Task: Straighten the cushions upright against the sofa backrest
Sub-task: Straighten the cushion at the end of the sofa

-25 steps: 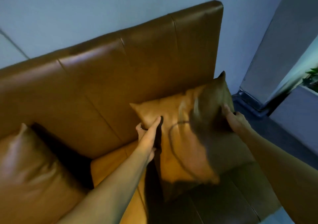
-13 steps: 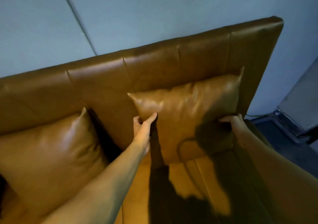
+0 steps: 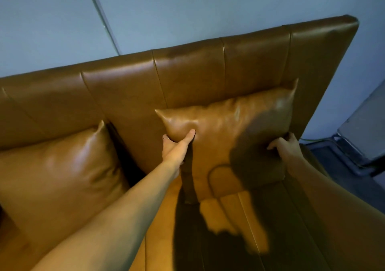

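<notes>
A brown leather cushion [image 3: 227,129] stands upright against the sofa backrest [image 3: 187,77] at the sofa's right end. My left hand [image 3: 176,146] grips its left edge just below the top corner, thumb on the front face. My right hand [image 3: 285,146] holds its right edge, fingers curled round the side. A second brown leather cushion [image 3: 60,170] leans against the backrest to the left, untouched. A shadow covers the lower right part of the held cushion.
The sofa seat [image 3: 227,218] runs below the cushions, partly in shadow. A pale blue wall [image 3: 187,8] rises behind the backrest. Right of the sofa lie dark floor [image 3: 341,179] and a grey panel [image 3: 366,133].
The right cushion went from tilted on the seat to upright against the backrest. Both hands stayed on its edges. The view shifted left, bringing more of the left cushion into sight.
</notes>
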`<move>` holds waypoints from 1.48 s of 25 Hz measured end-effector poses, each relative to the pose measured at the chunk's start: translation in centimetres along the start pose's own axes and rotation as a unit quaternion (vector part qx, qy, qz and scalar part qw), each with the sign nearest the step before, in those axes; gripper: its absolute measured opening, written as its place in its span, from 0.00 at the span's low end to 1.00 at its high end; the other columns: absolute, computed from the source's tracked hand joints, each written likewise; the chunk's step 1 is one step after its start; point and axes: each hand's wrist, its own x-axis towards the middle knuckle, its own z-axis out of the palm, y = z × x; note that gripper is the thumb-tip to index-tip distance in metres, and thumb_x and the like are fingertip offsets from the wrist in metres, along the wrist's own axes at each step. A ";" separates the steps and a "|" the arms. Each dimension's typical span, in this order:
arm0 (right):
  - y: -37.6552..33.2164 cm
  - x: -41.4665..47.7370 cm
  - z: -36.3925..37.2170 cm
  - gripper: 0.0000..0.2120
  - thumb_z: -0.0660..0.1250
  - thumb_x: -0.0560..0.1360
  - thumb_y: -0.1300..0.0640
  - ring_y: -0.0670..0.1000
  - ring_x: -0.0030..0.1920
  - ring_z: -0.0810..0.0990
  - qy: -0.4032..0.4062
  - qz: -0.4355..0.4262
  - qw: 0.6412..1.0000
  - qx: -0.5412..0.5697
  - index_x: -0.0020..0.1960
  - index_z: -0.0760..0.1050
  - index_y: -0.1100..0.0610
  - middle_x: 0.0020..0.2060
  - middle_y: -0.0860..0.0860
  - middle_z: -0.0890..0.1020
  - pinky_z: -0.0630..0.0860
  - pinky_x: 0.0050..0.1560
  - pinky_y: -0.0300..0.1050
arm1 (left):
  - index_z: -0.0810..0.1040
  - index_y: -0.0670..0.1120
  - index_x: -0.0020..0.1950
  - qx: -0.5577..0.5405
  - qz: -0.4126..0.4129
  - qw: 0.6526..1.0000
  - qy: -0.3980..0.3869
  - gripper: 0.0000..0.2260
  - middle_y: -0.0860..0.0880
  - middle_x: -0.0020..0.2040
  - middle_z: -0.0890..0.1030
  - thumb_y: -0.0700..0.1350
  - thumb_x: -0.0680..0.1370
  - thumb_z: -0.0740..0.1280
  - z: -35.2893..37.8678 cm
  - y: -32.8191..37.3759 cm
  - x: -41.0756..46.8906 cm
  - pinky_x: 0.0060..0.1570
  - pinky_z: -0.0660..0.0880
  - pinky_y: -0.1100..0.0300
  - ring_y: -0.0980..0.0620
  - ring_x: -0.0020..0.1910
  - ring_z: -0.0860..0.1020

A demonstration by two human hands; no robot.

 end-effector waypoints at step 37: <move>-3.1 1.6 1.5 0.50 0.78 0.70 0.46 0.67 0.74 0.67 0.029 -0.027 0.999 -0.036 0.81 0.51 0.54 0.76 0.61 0.65 0.64 0.73 0.67 | 0.58 0.46 0.76 -0.033 -0.078 0.992 -0.093 0.31 0.41 0.73 0.70 0.53 0.79 0.68 -0.4 0.3 0.9 0.67 0.66 0.36 0.39 0.69 0.70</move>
